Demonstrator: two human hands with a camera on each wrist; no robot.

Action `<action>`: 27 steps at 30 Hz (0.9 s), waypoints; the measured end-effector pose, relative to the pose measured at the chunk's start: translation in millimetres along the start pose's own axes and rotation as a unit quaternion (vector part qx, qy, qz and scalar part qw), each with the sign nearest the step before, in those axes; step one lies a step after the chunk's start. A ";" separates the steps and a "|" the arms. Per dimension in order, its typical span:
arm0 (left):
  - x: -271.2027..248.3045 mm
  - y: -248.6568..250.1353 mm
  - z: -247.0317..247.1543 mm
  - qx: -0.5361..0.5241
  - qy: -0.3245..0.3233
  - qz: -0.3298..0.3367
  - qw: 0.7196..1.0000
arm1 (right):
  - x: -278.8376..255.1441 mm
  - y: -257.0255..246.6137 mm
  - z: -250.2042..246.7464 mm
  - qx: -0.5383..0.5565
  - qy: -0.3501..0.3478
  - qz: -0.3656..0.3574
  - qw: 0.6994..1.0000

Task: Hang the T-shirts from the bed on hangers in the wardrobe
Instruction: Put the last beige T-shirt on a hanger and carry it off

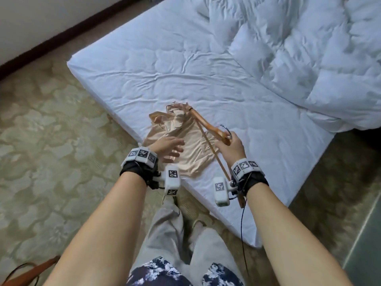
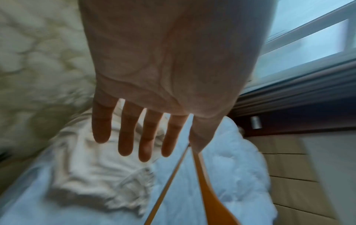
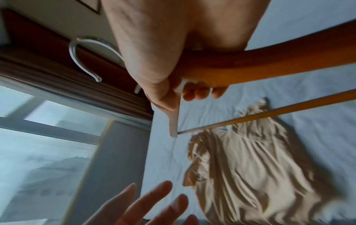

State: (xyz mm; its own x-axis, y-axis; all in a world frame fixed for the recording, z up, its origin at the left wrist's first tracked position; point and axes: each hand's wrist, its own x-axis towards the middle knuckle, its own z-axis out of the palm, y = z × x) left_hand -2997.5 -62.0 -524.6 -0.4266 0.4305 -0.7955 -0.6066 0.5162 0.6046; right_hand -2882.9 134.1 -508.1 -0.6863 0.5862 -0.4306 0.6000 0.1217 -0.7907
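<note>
I am at the step of putting a T-shirt onto its hanger. My right hand [image 1: 231, 145] is curled round the wooden hanger [image 1: 208, 125] at its middle, just under the metal hook [image 1: 226, 130], and I hold it tilted above the bed [image 1: 237, 83], its far end down at the collar end of the shirt. The beige T-shirt [image 1: 191, 155] lies crumpled on the near corner of the mattress, close to the edge, and the hanger's lower bar crosses over it. My left hand [image 1: 170, 146] hangs just over the cloth with the fingers [image 2: 126, 137] straight and spread, holding nothing. I cannot tell whether it touches the fabric yet. Next, I judge, the left hand must pinch the neckline and lift it so I can slide one arm of the hanger inside. The satin looks slippery, so it needs a firm hold before I carry it to the wardrobe, which is not in view
</note>
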 end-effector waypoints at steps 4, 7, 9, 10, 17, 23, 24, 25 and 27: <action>58.4 -41.8 16.5 -0.055 0.013 -0.117 0.992 | 37.8 41.2 25.9 -0.010 -0.010 0.045 0.999; 101.2 -73.9 31.2 -0.095 0.069 -0.158 0.980 | 59.1 72.5 40.3 -0.017 -0.020 0.058 0.998; 124.6 -91.6 42.6 -0.129 0.063 -0.199 0.969 | 69.0 89.6 46.1 -0.022 -0.030 0.055 0.998; 134.3 -98.1 48.6 -0.137 0.058 -0.218 0.965 | 73.9 97.2 48.6 -0.023 -0.035 0.050 0.998; 197.8 -145.7 74.0 -0.158 0.026 -0.301 0.940 | 98.9 146.3 64.1 -0.007 -0.043 0.060 0.997; 226.8 -164.9 62.4 -0.180 0.090 -0.273 0.941 | 107.9 163.7 77.0 0.006 -0.064 0.071 0.995; 226.7 -163.5 59.4 -0.182 0.103 -0.270 0.940 | 109.2 162.3 77.6 0.011 -0.067 0.078 0.995; 226.0 -162.1 56.3 -0.188 0.119 -0.258 0.940 | 109.8 160.2 78.2 0.015 -0.071 0.084 0.994; 220.8 -155.6 54.8 -0.199 0.136 -0.220 0.945 | 111.4 156.4 78.7 0.016 -0.078 0.087 0.993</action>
State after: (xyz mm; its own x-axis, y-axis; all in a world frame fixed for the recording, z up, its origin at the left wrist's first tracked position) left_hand -2960.5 -6.7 -792.1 -0.1988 0.0043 -0.9800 -0.9469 0.2571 0.1932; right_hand -2897.9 155.3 -714.0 -0.6300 0.4649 -0.6221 0.7035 0.0023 -0.7107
